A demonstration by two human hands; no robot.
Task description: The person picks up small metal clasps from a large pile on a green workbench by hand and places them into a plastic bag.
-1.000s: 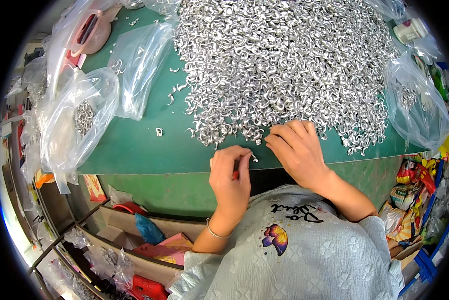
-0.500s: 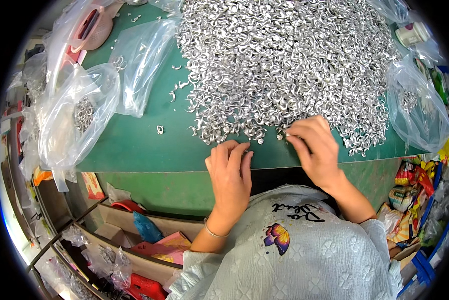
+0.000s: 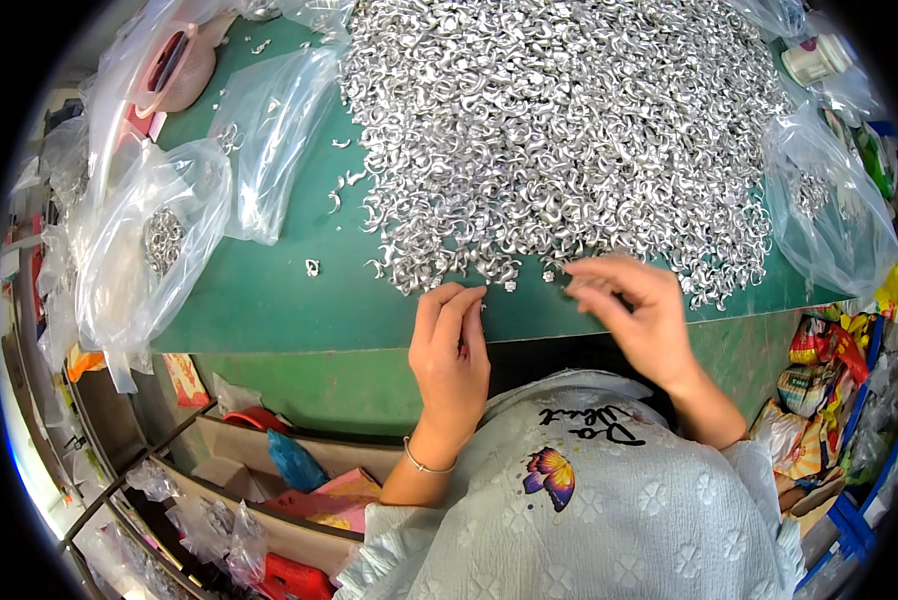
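Note:
A broad heap of small curved silver metal pieces (image 3: 569,130) covers much of the green tabletop (image 3: 259,310). At the heap's near edge, my left hand (image 3: 452,345) is closed, its thumb and fingertips pinched together; whatever they hold is too small and hidden to name. To its right, my right hand (image 3: 637,315) has thumb and index finger bent toward each other by the front of the heap. Its fingertips are slightly blurred, and I cannot make out what lies between them. One small silver piece (image 3: 549,276) rests on the table just left of those fingertips.
Clear plastic bags holding metal pieces lie at the left (image 3: 159,245) and the right (image 3: 834,205). A pink basket (image 3: 184,80) and a white tub (image 3: 817,60) stand farther back. One loose piece (image 3: 313,267) sits left of the heap. Below the table edge are open drawers (image 3: 269,480).
My right hand has drawn back slightly toward me from the heap's edge, its fingertips now apart from the small loose piece. My left hand stays nearly in place, fingers still together.

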